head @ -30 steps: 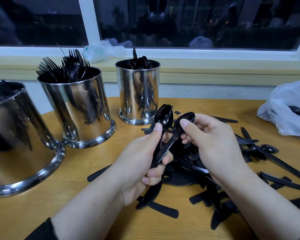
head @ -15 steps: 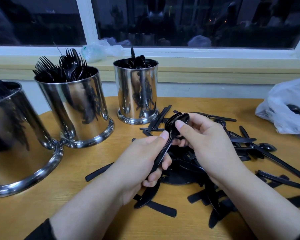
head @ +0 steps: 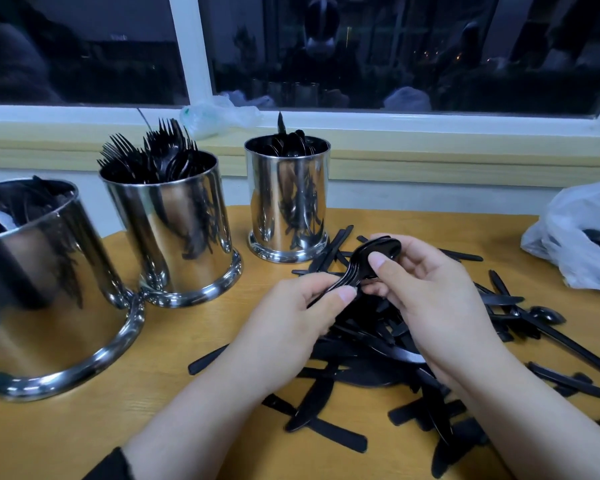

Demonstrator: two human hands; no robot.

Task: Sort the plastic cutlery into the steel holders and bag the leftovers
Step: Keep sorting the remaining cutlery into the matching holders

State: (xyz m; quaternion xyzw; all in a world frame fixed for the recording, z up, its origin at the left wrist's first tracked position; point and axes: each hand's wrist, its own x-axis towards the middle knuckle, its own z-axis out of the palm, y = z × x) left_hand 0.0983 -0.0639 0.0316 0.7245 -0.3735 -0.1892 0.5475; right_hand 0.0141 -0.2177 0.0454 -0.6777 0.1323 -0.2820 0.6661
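A small stack of black spoons (head: pixel 378 252) is held just above the loose cutlery pile (head: pixel 388 344), mid-desk. Left hand (head: pixel 291 327): grip clamped on the handles, thumb on top. Right hand (head: pixel 426 289): grip clamped on the bowls, thumb pressed over them.

The spoon holder (head: pixel 288 202) stands just beyond the hands, far centre, already packed w/ spoons. The fork holder (head: pixel 174 223) is to the left; a third holder (head: pixel 49 271) near left, contents hard to tell. The bag (head: pixel 582 237) lies far right on the desk (head: pixel 66 438).

Risks, as judged:
- Stack not squared up: spoons could fan out & be dropped back into the pile if the left grip is loosened early.
- Spoon holder nearly full: stack could be jammed on the bowls inside, or the holder tipped if pushed hard.
- Pile could be swept off the near edge by the forearms.
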